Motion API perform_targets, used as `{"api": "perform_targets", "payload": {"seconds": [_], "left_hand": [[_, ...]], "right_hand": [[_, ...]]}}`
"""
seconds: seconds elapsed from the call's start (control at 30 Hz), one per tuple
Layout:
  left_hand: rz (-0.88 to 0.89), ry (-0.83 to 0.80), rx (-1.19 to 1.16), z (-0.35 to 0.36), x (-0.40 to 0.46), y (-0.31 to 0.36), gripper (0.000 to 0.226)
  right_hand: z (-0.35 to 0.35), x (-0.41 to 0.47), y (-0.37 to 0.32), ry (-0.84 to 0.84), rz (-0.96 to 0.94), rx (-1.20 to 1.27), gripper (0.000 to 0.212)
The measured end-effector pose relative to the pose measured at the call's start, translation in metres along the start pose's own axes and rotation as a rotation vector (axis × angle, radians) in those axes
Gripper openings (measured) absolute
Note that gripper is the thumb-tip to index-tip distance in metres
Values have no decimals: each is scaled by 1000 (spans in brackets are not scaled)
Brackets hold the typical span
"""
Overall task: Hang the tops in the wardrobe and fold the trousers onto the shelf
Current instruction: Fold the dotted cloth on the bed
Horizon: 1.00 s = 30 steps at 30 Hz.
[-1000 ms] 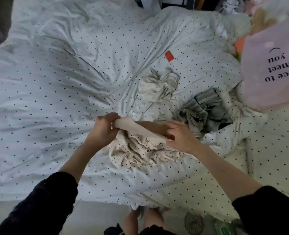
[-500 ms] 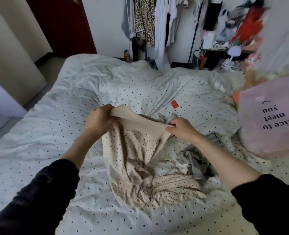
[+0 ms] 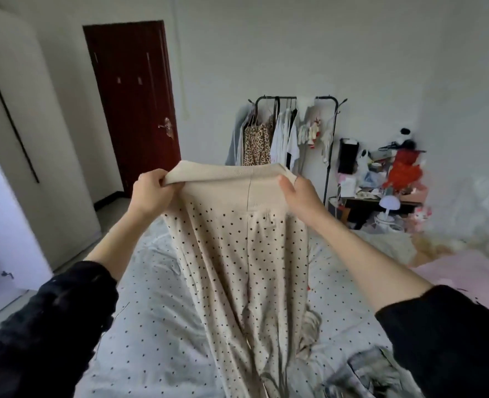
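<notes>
Dotted trousers (image 3: pixel 237 254) now raised off the bed, waistband gripped by left hand (image 3: pixel 151 193) and right hand (image 3: pixel 298 193), hems cut off below

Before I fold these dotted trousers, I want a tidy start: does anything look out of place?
Mostly fine: both hands, left hand and right hand, hold the dotted trousers up evenly by the waistband. But a grey garment lies crumpled on the bed, and the desk is heaped with clutter.

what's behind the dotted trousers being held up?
Above the trousers waistband, the clothes rack top shows; its lower half is hidden. Below, the bed shows either side, its middle covered.
</notes>
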<state>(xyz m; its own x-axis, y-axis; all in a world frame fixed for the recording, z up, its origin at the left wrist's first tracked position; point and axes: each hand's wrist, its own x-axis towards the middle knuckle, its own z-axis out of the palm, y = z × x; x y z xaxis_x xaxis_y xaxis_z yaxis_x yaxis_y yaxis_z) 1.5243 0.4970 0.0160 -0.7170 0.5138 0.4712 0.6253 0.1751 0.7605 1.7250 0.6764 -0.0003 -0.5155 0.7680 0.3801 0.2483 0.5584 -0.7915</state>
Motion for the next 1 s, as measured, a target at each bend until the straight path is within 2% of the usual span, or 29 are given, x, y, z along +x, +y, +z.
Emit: {"api": "perform_targets", "payload": {"seconds": [0.1,0.17,0.2,0.27,0.3,0.33,0.43,0.47,0.63,0.7,0.77,0.8,0.9,1.0], "left_hand": [[-48,-23,-96,-7,6,-4,22],[-94,-60,-156,-10,5,-15,15],[-110,-84,-184,-11,4,-20,11],[-140,-135,-211,-13,1,-30,9],[-156,-150,-207,-14,0,-34,9],[-171,-159,-206,-14,-1,-37,8],[-206,-172,-208,-13,-5,-43,9],[-203,-182,-193,-11,-8,-43,10],[-187,-255,-117,-5,-23,-52,16],[-173,-270,-44,-4,-25,-61,22],[-174,-257,-17,-1,-28,-67,17],[-175,-246,-25,0,-29,-69,17],[-174,-189,-30,0,-33,-71,18],[-213,-121,-44,-5,-36,-70,18]], "right_hand": [[1,5,-8,-43,-67,-65,50],[2,7,-5,-171,-50,40,45],[3,6,-4,-245,-13,85,51],[3,6,1,-367,129,156,88],[5,5,2,-418,202,221,94],[4,5,3,-466,270,310,93],[0,4,7,-555,360,485,62],[-2,3,9,-565,379,510,60],[-2,-11,17,-678,407,507,66],[-1,-17,22,-687,406,535,75],[0,-22,30,-739,422,604,85],[-1,-26,34,-756,425,601,79],[-1,-32,50,-704,451,618,55],[-1,-37,61,-559,397,436,47]]}}
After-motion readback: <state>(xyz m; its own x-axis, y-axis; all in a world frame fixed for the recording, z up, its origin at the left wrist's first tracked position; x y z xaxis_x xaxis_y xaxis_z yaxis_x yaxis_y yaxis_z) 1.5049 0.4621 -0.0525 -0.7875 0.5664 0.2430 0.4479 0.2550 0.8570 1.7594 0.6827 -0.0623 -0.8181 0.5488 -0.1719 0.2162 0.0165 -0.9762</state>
